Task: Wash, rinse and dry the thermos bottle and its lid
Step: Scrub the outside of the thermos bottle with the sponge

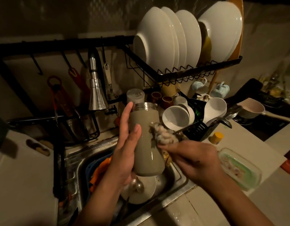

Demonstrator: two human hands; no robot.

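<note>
Bottle [145, 141]: one, grey-green, lid off, steel neck up, tilted, held over the sink [173, 178]. Left hand [124, 144]: fingers straight, flat along the bottle's side, palm under its base. Right hand [194, 159]: fingers pinching a rag [163, 134] pressed to the bottle. Sink: holds a plate [144, 191], a spoon [137, 185], a blue basin [92, 163]. Rack [189, 74] above: five white plates [157, 39] on edge. Tabletop [238, 144], right: one clear dish [240, 167], one yellow-capped jar [216, 137].
</note>
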